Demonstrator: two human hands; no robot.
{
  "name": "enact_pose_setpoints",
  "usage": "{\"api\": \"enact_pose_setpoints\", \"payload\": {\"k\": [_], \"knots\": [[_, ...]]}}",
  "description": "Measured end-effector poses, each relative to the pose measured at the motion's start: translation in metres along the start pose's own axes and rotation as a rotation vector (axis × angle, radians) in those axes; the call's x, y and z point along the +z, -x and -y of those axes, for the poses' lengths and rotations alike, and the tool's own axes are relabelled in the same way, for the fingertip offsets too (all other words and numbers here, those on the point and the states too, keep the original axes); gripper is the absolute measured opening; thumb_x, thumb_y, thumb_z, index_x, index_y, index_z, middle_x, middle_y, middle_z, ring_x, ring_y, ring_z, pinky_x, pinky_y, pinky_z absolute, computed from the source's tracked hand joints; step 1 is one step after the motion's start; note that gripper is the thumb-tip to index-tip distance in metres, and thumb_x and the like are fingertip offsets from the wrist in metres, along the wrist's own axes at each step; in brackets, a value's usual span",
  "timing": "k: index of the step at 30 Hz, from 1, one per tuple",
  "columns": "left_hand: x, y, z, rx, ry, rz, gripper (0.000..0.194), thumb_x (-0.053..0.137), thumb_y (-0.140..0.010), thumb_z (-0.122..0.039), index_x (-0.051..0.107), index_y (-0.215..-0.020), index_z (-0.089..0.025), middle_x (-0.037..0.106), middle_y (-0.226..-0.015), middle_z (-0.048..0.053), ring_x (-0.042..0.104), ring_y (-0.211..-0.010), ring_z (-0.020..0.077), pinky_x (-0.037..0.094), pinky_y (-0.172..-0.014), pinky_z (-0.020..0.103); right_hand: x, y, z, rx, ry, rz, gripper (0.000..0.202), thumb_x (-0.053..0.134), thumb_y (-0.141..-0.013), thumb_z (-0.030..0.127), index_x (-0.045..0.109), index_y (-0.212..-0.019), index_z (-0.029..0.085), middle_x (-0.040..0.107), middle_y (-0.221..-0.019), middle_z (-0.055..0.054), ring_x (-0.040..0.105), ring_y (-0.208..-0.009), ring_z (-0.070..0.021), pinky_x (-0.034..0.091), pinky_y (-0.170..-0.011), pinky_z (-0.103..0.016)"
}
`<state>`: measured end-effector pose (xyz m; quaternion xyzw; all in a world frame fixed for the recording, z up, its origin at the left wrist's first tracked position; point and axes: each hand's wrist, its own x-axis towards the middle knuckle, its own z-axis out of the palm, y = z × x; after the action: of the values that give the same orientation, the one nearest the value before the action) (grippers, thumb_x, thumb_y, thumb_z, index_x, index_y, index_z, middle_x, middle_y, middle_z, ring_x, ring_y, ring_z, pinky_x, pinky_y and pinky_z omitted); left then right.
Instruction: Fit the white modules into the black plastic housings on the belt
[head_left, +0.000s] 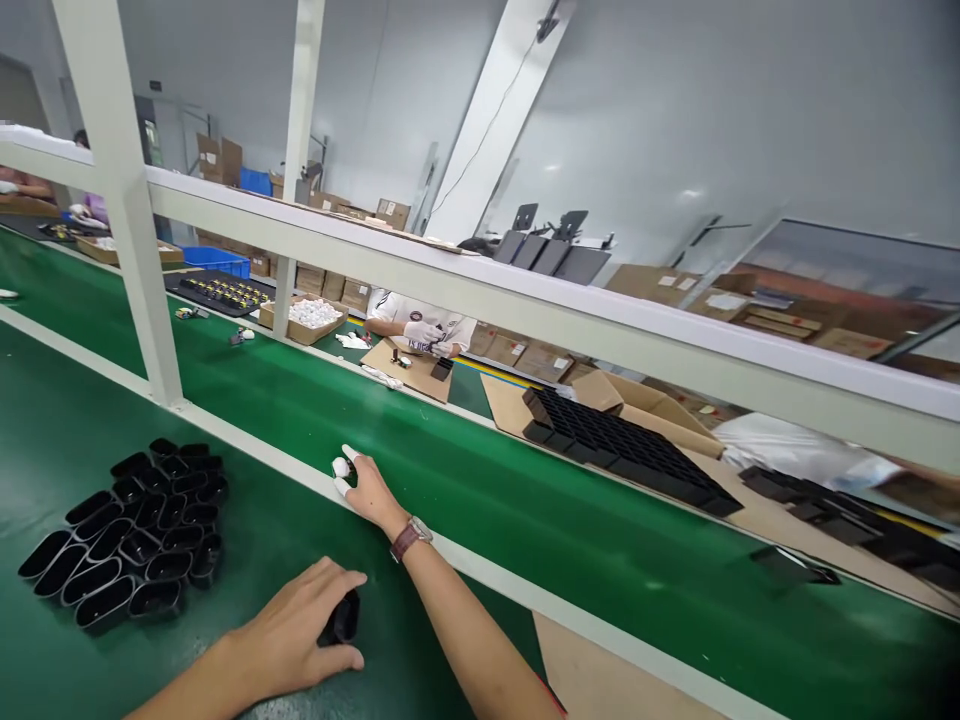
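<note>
Here, one small white piece (341, 468) is pinched by the fingers of the right hand (370, 492). One black cup (345, 618) is framed by the left hand's (294, 622) spread fingers; about two dozen black cups (139, 546) are clustered leftward on the worktop (262, 520).

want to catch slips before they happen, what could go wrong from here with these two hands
The small white part at the fingertips of the right hand might slip and drop onto the green conveyor belt. The black oval cup by the left hand could tip if nudged; how firmly it is gripped is unclear. The clustered black oval cups stand crowded together, so a sideways sweep of that left hand might shift several.
</note>
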<state>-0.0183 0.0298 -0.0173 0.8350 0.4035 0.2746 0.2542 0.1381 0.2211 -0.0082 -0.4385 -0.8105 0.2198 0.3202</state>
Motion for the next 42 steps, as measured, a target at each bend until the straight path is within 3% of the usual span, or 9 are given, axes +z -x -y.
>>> {"api": "enact_pose_setpoints", "payload": {"k": [4,12,16,19,23,30,37,39,42], "knots": [[-0.003,0.003,0.002,0.038,-0.034,-0.002,0.079,0.089,-0.083,-0.035,0.047,-0.149,-0.028,0.066,-0.129,0.009,0.064,-0.120,0.0329,0.055,-0.108,0.050,-0.015,0.006,0.006,-0.036,0.050,-0.005,0.048,0.063,-0.088,0.016,0.064,-0.135,0.010,0.068,-0.101,-0.010,0.063,-0.104,-0.0269,0.054,-0.101,-0.045],[-0.021,0.002,-0.004,0.031,-0.056,0.042,0.052,0.079,-0.092,-0.036,0.057,-0.137,-0.021,0.067,-0.118,0.009,0.065,-0.109,0.0313,0.055,-0.098,0.049,-0.052,0.158,0.039,-0.034,0.091,0.079,0.053,0.068,-0.095,0.022,0.055,-0.146,0.022,0.066,-0.117,-0.009,0.062,-0.109,-0.0270,0.055,-0.101,-0.047],[-0.019,0.002,-0.003,-0.011,-0.043,0.073,0.053,0.076,-0.094,-0.039,0.056,-0.140,-0.022,0.067,-0.122,0.010,0.063,-0.112,0.0310,0.055,-0.096,0.047,-0.054,0.202,0.051,-0.040,0.234,0.079,0.054,0.070,-0.100,0.031,0.050,-0.150,0.021,0.060,-0.131,-0.014,0.059,-0.117,-0.0309,0.055,-0.103,-0.051],[-0.016,0.002,-0.004,-0.019,-0.025,0.069,0.052,0.075,-0.095,-0.042,0.057,-0.140,-0.023,0.067,-0.121,0.009,0.062,-0.113,0.0306,0.055,-0.096,0.046,-0.052,0.211,0.057,-0.051,0.352,0.098,0.039,0.061,-0.106,0.028,0.056,-0.143,0.018,0.062,-0.123,-0.014,0.059,-0.110,-0.0314,0.057,-0.099,-0.052],[-0.013,0.001,-0.005,-0.008,-0.003,0.058,0.051,0.076,-0.095,-0.042,0.057,-0.139,-0.023,0.067,-0.125,0.010,0.060,-0.116,0.0303,0.055,-0.099,0.046,-0.047,0.213,0.062,-0.050,0.415,0.080,0.038,0.063,-0.105,0.030,0.057,-0.140,0.017,0.063,-0.113,-0.013,0.060,-0.102,-0.0319,0.059,-0.092,-0.052],[-0.016,0.002,-0.002,-0.043,0.045,0.085,0.057,0.076,-0.094,-0.045,0.055,-0.144,-0.028,0.065,-0.131,0.008,0.059,-0.121,0.0292,0.055,-0.102,0.045,-0.057,0.226,0.061,0.076,0.253,0.095,0.090,0.080,-0.095,0.037,0.025,-0.163,0.018,0.064,-0.111,-0.010,0.063,-0.101,-0.0305,0.061,-0.092,-0.053],[-0.015,0.001,-0.001,-0.080,0.030,0.104,0.062,0.078,-0.093,-0.048,0.054,-0.147,-0.028,0.065,-0.131,0.008,0.059,-0.120,0.0296,0.055,-0.102,0.046,-0.059,0.230,0.064,-0.142,0.364,0.114,0.051,0.063,-0.103,0.022,0.046,-0.152,0.017,0.058,-0.138,-0.017,0.058,-0.118,-0.0325,0.058,-0.100,-0.051],[-0.015,0.001,-0.001,-0.072,0.020,0.103,0.062,0.078,-0.093,-0.047,0.054,-0.146,-0.027,0.065,-0.130,0.009,0.059,-0.120,0.0297,0.055,-0.102,0.046,-0.052,0.234,0.064,-0.160,0.419,0.084,0.043,0.056,-0.106,0.020,0.049,-0.148,0.014,0.062,-0.129,-0.017,0.061,-0.110,-0.0321,0.059,-0.095,-0.051],[-0.015,0.000,0.000,-0.044,0.020,0.100,0.061,0.077,-0.094,-0.046,0.053,-0.146,-0.027,0.065,-0.131,0.009,0.059,-0.120,0.0296,0.054,-0.103,0.046,-0.044,0.240,0.065,-0.128,0.467,0.061,0.052,0.058,-0.106,0.028,0.043,-0.152,0.009,0.064,-0.113,-0.017,0.062,-0.097,-0.0321,0.060,-0.087,-0.052]]}}
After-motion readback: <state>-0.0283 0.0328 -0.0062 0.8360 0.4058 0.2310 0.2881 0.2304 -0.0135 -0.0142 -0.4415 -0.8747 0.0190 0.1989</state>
